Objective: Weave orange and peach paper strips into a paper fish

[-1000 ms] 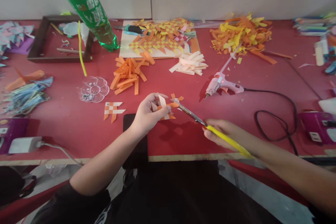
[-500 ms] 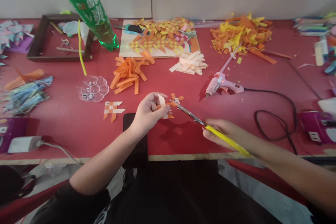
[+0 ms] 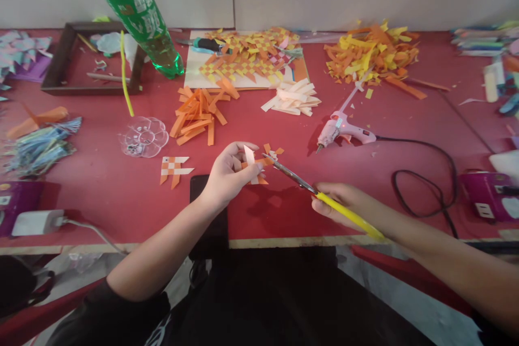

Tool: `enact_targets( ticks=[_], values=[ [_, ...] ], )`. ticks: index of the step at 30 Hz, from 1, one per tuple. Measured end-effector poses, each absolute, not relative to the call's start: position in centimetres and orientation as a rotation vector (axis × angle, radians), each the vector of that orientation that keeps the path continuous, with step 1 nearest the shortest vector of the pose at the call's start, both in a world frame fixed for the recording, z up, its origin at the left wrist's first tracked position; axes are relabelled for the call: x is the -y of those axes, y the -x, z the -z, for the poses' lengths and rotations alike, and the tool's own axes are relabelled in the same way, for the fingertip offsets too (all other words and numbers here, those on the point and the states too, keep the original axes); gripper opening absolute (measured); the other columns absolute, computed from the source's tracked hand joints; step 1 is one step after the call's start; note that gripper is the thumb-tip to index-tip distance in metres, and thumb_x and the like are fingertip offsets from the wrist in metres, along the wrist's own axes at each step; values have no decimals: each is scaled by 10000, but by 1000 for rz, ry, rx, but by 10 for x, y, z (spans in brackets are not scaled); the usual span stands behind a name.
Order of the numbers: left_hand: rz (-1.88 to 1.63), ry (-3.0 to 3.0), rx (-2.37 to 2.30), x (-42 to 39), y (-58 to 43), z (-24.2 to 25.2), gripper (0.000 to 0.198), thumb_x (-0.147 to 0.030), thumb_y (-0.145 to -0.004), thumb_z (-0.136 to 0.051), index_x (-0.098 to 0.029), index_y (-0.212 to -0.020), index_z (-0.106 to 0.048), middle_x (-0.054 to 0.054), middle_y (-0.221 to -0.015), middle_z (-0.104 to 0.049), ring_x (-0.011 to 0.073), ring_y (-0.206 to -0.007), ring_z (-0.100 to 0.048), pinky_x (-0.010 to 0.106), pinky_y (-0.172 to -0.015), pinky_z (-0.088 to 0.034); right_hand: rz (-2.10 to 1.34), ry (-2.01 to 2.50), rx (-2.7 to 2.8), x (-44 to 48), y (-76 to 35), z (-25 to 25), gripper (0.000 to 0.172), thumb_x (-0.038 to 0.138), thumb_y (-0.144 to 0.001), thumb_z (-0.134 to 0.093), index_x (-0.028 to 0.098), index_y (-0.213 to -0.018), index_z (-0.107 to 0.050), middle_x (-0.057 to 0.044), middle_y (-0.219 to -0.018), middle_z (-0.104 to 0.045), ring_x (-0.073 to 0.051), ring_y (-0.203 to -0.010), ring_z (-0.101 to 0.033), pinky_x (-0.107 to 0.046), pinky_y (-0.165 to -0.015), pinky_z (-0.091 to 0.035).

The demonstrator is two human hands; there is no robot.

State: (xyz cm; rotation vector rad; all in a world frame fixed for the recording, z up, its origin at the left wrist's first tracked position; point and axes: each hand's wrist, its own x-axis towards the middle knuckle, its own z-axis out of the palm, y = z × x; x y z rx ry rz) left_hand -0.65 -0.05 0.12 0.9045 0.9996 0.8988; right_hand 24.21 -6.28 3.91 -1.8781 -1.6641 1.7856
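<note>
**A:** What's shifted since half a second ago?

**B:** Hardly anything. I'm seeing the scissors (image 3: 295,177) tip sitting slightly further right.

**A:** And left to right?

**B:** I'm watching the left hand (image 3: 227,175) pinching the weave (image 3: 253,165) just above the table (image 3: 284,119), thumb and fingers clamping its strips. The scissors' tip is meeting an orange strip at the weave's right edge. The right hand (image 3: 340,206) is gripping the yellow handle, fingers curled tight. The glue gun (image 3: 344,130) is lying beyond, well apart.
</note>
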Motion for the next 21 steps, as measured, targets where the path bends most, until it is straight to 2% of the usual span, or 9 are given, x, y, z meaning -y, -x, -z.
enact_targets(
  ticks=[14,21],
  values=[
    [-934,-831,-1011,-1,5,-1,262,-228,-762,-759,-188,-951,-583,-32,-729,-661,102,-590,-690,211,-607,-582,-1860,1866,1689,59,-244,-40,550,678,-768,-618,228,-688,-311,73,-652,-212,-92,-564,-218,-248,-517,-181],
    [-897,-841,-1004,0,4,-3,287,-205,-729,-772,-172,-952,-595,-38,-694,-643,121,-605,-700,212,-591,-575,-1863,1866,1691,59,-244,-40,560,693,-766,-608,229,-692,-304,75,-645,-217,-90,-565,-223,-247,-518,-180]
  ],
)
